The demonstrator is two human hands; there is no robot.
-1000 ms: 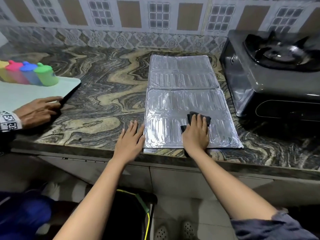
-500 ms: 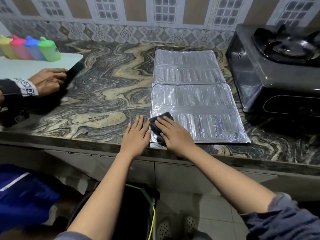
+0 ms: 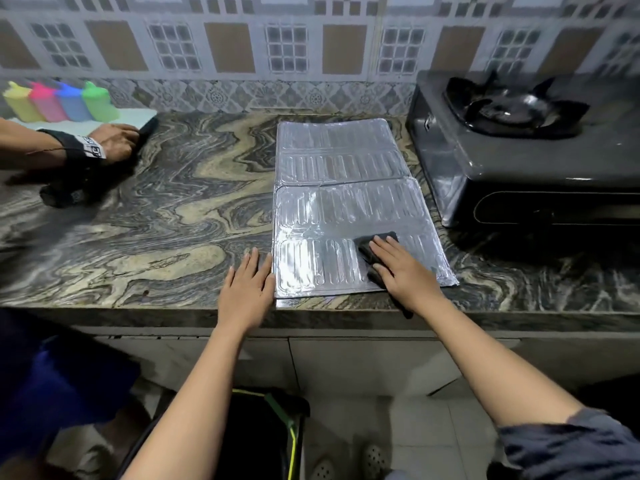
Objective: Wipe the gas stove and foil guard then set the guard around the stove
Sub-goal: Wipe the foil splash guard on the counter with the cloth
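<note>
While the foil guard (image 3: 339,161) lies flat on the counter (image 3: 156,237), the right hand (image 3: 403,271) rests on top of it. Its fingers are straight and press a dark cloth (image 3: 372,242) down on the near right part of the shiny sheet. The left hand (image 3: 247,289) lies flat on the stone with its fingers straight and together, holding nothing. Its thumb side is right at the guard's left edge.

The counter is dark stone with tan and grey swirls. Behind it stands a tiled wall (image 3: 228,50) with brown squares and little grids. The gas stove (image 3: 519,174) sits at the right end, black, just beside the guard, with a thin strip of stone between them.

The guard's near edge runs close along the front edge of the counter, and its far edge is near the wall. A wide stretch of swirly stone lies between the guard and the far left. There, four bright bottles (image 3: 59,102) stand in a row on a pale board (image 3: 138,117). Another person's hand (image 3: 116,142) reaches in by the board and may be holding something dark, but it is too blurry to be sure.

Below the counter are grey cupboard doors (image 3: 346,365), a tiled floor (image 3: 398,427) and a black bag (image 3: 256,438).
</note>
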